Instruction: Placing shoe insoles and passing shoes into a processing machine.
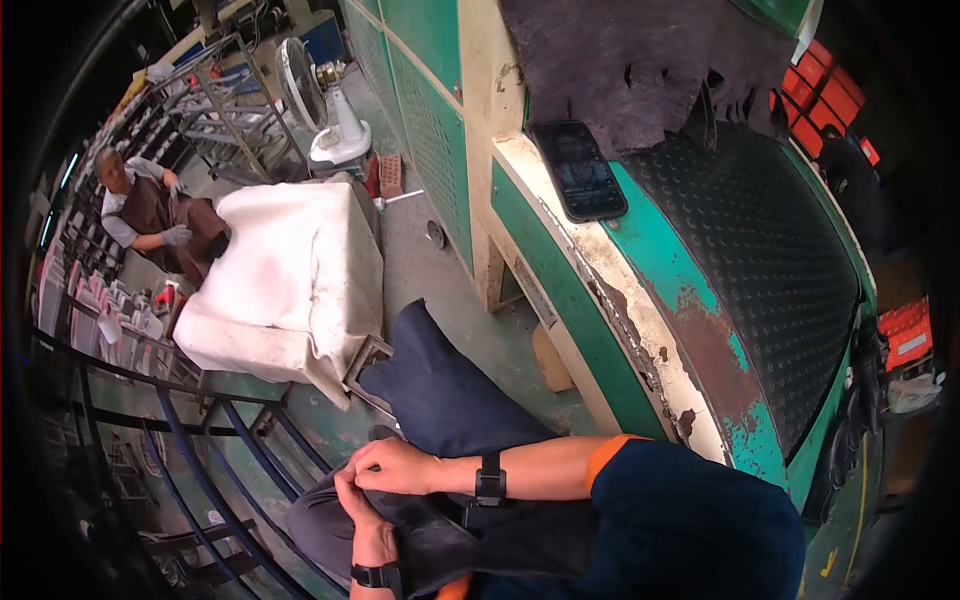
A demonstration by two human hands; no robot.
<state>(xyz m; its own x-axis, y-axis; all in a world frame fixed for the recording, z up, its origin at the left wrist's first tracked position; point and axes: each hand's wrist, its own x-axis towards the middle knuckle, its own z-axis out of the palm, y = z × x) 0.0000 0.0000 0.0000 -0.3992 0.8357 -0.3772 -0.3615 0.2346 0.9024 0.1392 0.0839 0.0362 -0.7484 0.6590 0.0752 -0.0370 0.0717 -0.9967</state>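
My right hand [392, 466] and my left hand [359, 507] meet over my lap, close to my bent knee. The right fingers are curled, with thumb and forefinger nearly touching, and they cover part of the left fingers. My left fingers point up against the right hand and look closed. Whatever lies between the hands, if anything, is hidden. A black strap with a small dark box [490, 479] circles my right wrist; a similar black strap [376, 576] is on my left wrist. Dark trousers [445, 540] lie under both hands.
A green machine with a ribbed black mat [750, 260] stands at right, bearing a phone [578, 170] and dark leather hides [630, 70]. A white cloth-covered block [285, 270], a fan [340, 125] and a seated gloved person [150, 215] are at left. Dark rails [200, 480] curve at lower left.
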